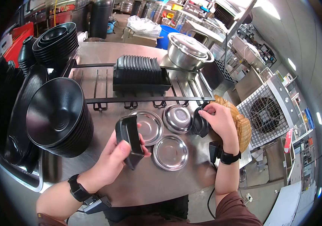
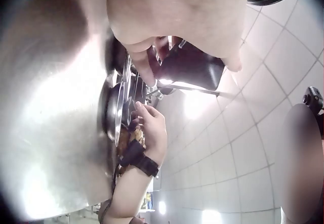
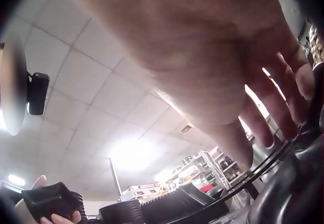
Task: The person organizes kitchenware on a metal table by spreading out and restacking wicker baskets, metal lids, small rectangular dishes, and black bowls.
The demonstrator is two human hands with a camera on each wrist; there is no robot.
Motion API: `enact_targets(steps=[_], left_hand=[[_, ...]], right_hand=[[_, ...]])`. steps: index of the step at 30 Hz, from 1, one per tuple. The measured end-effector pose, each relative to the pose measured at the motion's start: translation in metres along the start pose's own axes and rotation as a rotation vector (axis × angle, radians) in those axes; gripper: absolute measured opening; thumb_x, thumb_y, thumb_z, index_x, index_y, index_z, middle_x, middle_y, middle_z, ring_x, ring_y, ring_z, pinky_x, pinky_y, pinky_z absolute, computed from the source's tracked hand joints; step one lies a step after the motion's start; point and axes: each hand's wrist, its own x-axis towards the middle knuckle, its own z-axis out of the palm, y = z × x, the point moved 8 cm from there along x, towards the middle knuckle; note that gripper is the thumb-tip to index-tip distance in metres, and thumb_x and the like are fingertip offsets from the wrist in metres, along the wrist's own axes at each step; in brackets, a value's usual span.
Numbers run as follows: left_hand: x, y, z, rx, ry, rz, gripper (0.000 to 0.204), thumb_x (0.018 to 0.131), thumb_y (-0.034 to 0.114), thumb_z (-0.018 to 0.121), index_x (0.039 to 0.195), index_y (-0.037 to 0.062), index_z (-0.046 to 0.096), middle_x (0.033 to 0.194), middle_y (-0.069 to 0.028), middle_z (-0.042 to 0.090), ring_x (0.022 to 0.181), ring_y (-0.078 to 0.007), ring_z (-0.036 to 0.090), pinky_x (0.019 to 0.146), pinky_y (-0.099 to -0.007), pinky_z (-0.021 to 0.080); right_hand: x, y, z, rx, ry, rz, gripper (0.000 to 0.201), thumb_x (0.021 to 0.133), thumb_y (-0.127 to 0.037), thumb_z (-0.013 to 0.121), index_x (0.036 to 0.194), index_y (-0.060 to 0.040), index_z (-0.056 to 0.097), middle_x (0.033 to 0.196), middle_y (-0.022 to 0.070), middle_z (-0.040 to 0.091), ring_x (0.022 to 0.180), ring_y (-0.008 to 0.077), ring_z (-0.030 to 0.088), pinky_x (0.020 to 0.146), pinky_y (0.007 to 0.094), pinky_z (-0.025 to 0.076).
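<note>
My left hand grips a black rectangular dish by its sides, thumb on the near side and fingers round the far one. The dish is tilted up on its edge above the steel table, left of the metal dishes. Over at the right, my right hand reaches down with its fingertips right at the rim of small black dishes. In the right wrist view its fingers are fairly straight and spread apart from the thumb. Three round metal dishes, one of them a steel plate, lie between the hands.
A black rack crosses the steel table, with a row of black dishes on it. Stacked black bowls stand at left. A lidded steel pot is behind; woven baskets lie right of my right hand.
</note>
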Motion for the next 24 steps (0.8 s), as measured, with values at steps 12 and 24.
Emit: enact_targets(steps=[12, 24], left_hand=[[0.001, -0.001, -0.011, -0.189, 0.049, -0.051, 0.070, 0.108, 0.060, 0.040, 0.147, 0.0019, 0.045, 0.112, -0.0082, 0.063, 0.100, -0.0184, 0.066, 0.094, -0.0421, 0.054], [0.002, 0.004, -0.008, -0.154, 0.031, -0.042, 0.075, 0.104, 0.064, 0.044, 0.147, 0.0017, 0.045, 0.114, -0.0082, 0.064, 0.102, -0.0187, 0.066, 0.096, -0.0409, 0.053]], right_hand=[[-0.007, 0.009, 0.012, -0.309, -0.052, 0.005, 0.051, 0.087, -0.023, 0.083, 0.132, -0.0067, 0.065, 0.131, 0.0154, 0.061, 0.114, 0.0382, 0.068, 0.097, 0.0477, 0.056], [-0.013, 0.012, 0.005, -0.402, 0.032, -0.046, 0.020, 0.089, -0.015, 0.078, 0.103, -0.0010, 0.074, 0.109, 0.0202, 0.065, 0.098, 0.0407, 0.072, 0.085, 0.0489, 0.059]])
